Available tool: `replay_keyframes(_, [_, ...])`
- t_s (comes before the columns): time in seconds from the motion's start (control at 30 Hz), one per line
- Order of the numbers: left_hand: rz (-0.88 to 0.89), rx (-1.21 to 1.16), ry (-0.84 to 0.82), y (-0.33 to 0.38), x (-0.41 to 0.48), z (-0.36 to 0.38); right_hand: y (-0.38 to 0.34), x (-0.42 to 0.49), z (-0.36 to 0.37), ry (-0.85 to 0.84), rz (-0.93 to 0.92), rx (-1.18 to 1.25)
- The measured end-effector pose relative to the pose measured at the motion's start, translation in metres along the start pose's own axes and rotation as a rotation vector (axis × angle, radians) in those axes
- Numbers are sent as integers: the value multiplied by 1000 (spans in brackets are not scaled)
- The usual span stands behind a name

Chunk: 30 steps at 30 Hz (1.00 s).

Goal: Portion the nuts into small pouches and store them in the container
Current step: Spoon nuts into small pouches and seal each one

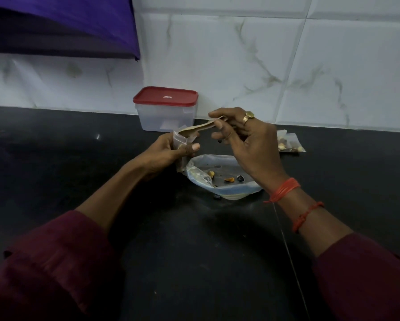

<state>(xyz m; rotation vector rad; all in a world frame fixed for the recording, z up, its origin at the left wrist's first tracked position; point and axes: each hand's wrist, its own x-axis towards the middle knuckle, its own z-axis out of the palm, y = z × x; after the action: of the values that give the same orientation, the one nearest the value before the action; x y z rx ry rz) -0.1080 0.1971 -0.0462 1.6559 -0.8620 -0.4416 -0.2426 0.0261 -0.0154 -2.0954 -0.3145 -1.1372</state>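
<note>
Nearest you, the large bag (224, 179) lies open on the counter (78, 158), only a few nuts (229, 179) left inside. Above it, your left hand (171, 151) grips a small pouch (182, 139); your right hand (247, 140) pinches a scoop-like strip into its mouth. Filling is under way. Next, judge: seal it. A filled pouch (291, 144) lies right; the container (166, 110) stands lidded behind.

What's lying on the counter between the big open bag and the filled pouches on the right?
Head view: only bare black counter shows between the big bag and the filled pouches; the right hand covers part of that stretch.
</note>
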Motion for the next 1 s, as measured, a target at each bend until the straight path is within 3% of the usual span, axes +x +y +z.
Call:
replay_keyframes(0.1, [-9,21,-7,1,-1,0,0,2,-1,85,39,50])
replay_keyframes(0.3, [-54,30,12,1,0,0,-1,0,-2,37,43,29])
replay_keyframes(0.67, [-108,-39,28,-4,2,-6,4,1,-9,271,145,-18])
replay_keyframes(0.8, [-101,-45,40,-4,1,-8,11,0,-35,346,180,-175])
replay_keyframes(1.0, [-108,-44,8,-5,-1,-6,20,-10,-57,203,207,-559])
